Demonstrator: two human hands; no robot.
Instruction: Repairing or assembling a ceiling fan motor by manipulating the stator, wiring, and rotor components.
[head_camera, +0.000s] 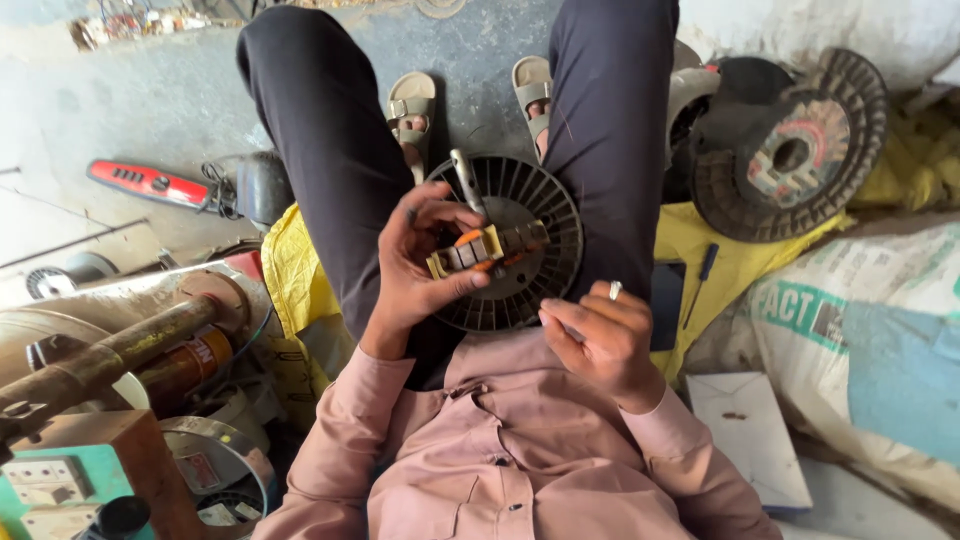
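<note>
My left hand grips a small yellowish part with copper-coloured windings, an armature-like piece, held above a black ribbed spool resting between my legs. A slim metal tool sticks up behind my left fingers. My right hand, with a ring on one finger, hovers just right of the spool with fingers curled and pinched together; whether something thin lies between them I cannot tell. I sit in dark trousers and a pink shirt.
Several black spools are stacked at the right on yellow sacking. A screwdriver lies beside my right leg. A white sack and flat card lie right. A rusty pipe and red-handled tool lie left.
</note>
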